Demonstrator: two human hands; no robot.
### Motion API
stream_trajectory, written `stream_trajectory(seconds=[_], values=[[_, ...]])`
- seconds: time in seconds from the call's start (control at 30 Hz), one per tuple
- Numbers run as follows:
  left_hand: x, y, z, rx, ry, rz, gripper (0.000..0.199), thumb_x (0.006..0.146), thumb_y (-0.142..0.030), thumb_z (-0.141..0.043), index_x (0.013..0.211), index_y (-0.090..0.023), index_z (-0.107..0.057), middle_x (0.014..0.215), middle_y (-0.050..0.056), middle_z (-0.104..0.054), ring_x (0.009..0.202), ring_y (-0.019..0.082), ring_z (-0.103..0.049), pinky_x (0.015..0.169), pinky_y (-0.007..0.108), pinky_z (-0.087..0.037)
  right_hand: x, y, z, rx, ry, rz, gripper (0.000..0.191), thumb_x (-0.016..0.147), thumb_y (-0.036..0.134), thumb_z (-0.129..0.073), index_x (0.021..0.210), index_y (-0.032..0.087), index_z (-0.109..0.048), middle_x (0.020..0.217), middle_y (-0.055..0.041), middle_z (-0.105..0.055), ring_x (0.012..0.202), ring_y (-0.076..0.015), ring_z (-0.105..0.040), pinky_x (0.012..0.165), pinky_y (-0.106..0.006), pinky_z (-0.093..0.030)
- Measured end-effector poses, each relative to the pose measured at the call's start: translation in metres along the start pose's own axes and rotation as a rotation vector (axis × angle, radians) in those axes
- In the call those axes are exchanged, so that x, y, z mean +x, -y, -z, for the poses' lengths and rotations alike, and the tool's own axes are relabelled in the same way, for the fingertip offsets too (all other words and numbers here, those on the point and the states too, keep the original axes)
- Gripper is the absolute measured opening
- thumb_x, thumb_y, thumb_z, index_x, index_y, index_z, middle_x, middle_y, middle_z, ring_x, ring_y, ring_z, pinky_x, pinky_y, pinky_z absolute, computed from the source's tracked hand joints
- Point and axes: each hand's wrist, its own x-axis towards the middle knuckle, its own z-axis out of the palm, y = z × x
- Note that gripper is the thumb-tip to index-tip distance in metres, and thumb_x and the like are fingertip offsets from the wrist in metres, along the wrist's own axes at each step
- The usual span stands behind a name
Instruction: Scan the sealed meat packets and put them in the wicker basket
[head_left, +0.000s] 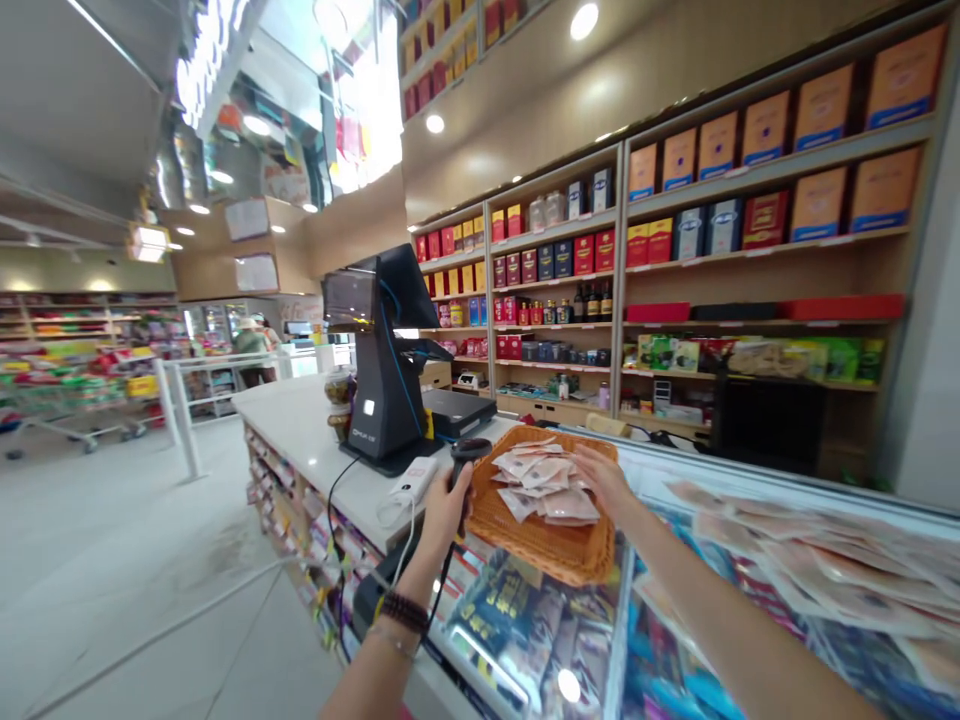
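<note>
Fingers of the right hand lie spread and open on top of a heap of small sealed packets, which sit in a woven wicker basket. Just left of the basket, the left hand has its fingers closed around the handle of a black handheld barcode scanner, held upright with its head near the basket's rim. A beaded bracelet circles the left wrist. The basket rests on the edge of a white table, touching a glass display case on its right side. More packets spread across that case, though it is hard to tell whether they are on or under the glass. Left of the basket stands a black point-of-sale terminal, with a small white device between it and the scanner. Behind the basket, wooden shelves carry rows of boxes.
</note>
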Motion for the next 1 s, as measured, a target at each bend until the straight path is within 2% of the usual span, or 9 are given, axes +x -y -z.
stream_trajectory(seconds=[0.2, 0.33, 0.4, 0.53, 0.63, 0.73, 0.8, 0.93, 1.0], values=[[-0.021, -0.013, -0.041, -0.045, 0.111, -0.003, 0.075, 0.073, -0.095, -0.08, 0.079, -0.022, -0.061, 0.064, -0.002, -0.061, 0.043, 0.01, -0.05, 0.041, 0.023, -0.035, -0.013, 0.021, 0.1, -0.188, -0.155, 0.18, 0.017, 0.066, 0.029, -0.092, 0.08, 0.026, -0.083, 0.097, -0.0085, -0.089, 0.108, -0.032, -0.086, 0.103, -0.046, -0.071], [-0.039, -0.028, -0.079, -0.078, 0.237, -0.008, 0.076, 0.072, -0.095, -0.083, 0.077, -0.022, -0.061, 0.064, -0.002, -0.061, 0.044, 0.01, -0.052, 0.042, 0.023, -0.038, -0.029, 0.034, 0.164, -0.507, -0.241, 0.281, 0.035, 0.077, 0.057, -0.088, 0.09, 0.025, -0.085, 0.103, -0.011, -0.09, 0.11, -0.0361, -0.084, 0.105, -0.054, -0.068], [-0.05, -0.033, -0.1, -0.105, 0.309, -0.007, 0.074, 0.075, -0.092, -0.083, 0.077, -0.023, -0.06, 0.063, -0.002, -0.061, 0.043, 0.01, -0.051, 0.042, 0.023, -0.038, -0.044, 0.034, 0.187, -0.735, -0.197, 0.353, 0.048, 0.08, 0.068, -0.086, 0.101, 0.025, -0.086, 0.116, -0.0146, -0.089, 0.12, -0.039, -0.081, 0.112, -0.057, -0.064], [-0.078, -0.031, -0.143, -0.171, 0.403, 0.012, 0.066, 0.081, -0.084, -0.085, 0.081, -0.023, -0.062, 0.063, -0.004, -0.06, 0.042, 0.008, -0.049, 0.042, 0.022, -0.035, -0.081, 0.021, 0.213, -1.236, 0.066, 0.379, 0.064, 0.072, 0.068, -0.098, 0.119, 0.026, -0.087, 0.146, -0.019, -0.08, 0.144, -0.0446, -0.07, 0.125, -0.059, -0.054], [-0.099, -0.021, -0.17, -0.189, 0.456, 0.041, 0.064, 0.084, -0.081, -0.086, 0.081, -0.023, -0.06, 0.065, -0.004, -0.062, 0.041, 0.008, -0.049, 0.042, 0.022, -0.034, -0.098, 0.015, 0.225, -1.401, 0.171, 0.355, 0.057, 0.073, 0.065, -0.099, 0.113, 0.026, -0.086, 0.137, -0.0176, -0.082, 0.139, -0.044, -0.071, 0.121, -0.059, -0.054], [-0.118, -0.009, -0.191, -0.181, 0.499, 0.06, 0.064, 0.086, -0.082, -0.084, 0.081, -0.023, -0.059, 0.065, -0.004, -0.061, 0.042, 0.008, -0.05, 0.042, 0.022, -0.034, -0.102, 0.02, 0.243, -1.355, 0.093, 0.316, 0.05, 0.074, 0.061, -0.098, 0.103, 0.024, -0.082, 0.113, -0.0143, -0.084, 0.118, -0.0426, -0.077, 0.109, -0.058, -0.061], [-0.128, -0.002, -0.203, -0.165, 0.547, 0.071, 0.064, 0.086, -0.083, -0.083, 0.08, -0.023, -0.06, 0.064, -0.004, -0.06, 0.041, 0.008, -0.049, 0.042, 0.023, -0.034, -0.102, 0.024, 0.259, -1.231, -0.022, 0.301, 0.048, 0.073, 0.056, -0.096, 0.105, 0.025, -0.077, 0.102, -0.0106, -0.083, 0.106, -0.0412, -0.078, 0.101, -0.058, -0.064], [-0.145, 0.01, -0.221, -0.132, 0.642, 0.096, 0.065, 0.086, -0.084, -0.083, 0.079, -0.023, -0.06, 0.064, -0.002, -0.063, 0.041, 0.009, -0.05, 0.043, 0.024, -0.036, -0.109, 0.03, 0.288, -0.951, -0.318, 0.336, 0.04, 0.083, 0.051, -0.079, 0.113, 0.028, -0.068, 0.1, -0.0082, -0.082, 0.099, -0.0378, -0.08, 0.1, -0.059, -0.065], [-0.152, 0.014, -0.228, -0.124, 0.658, 0.12, 0.066, 0.085, -0.085, -0.084, 0.078, -0.023, -0.061, 0.064, -0.001, -0.064, 0.042, 0.01, -0.051, 0.044, 0.024, -0.037, -0.116, 0.03, 0.294, -0.834, -0.385, 0.364, 0.038, 0.089, 0.053, -0.072, 0.117, 0.028, -0.066, 0.102, -0.0092, -0.083, 0.098, -0.0365, -0.081, 0.101, -0.059, -0.066]])
